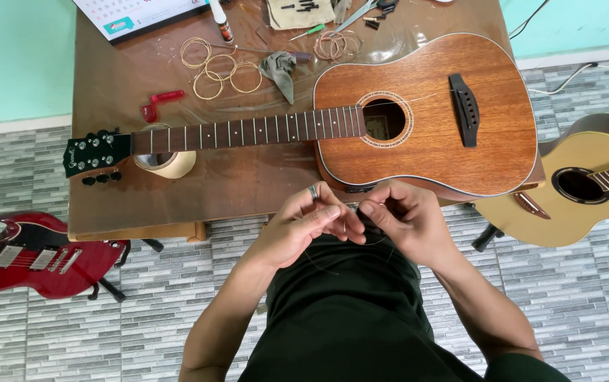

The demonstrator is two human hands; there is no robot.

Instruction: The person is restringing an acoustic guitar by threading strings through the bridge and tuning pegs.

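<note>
A brown acoustic guitar (424,117) lies across the wooden table (248,184), neck to the left, headstock (95,152) past a roll of tape (170,164). My left hand (308,219), a ring on one finger, and my right hand (403,216) meet just below the table's front edge. Both pinch a thin guitar string (371,242) that loops down over my dark clothing. The fingertips touch each other.
Coiled strings (219,67) lie on the table with a grey cloth (279,69), a red string winder (159,102), a small bottle (221,18), a screwdriver (308,32) and a calendar (141,13). A red electric guitar (28,255) stands left, a yellow acoustic guitar (580,184) right, on tiled floor.
</note>
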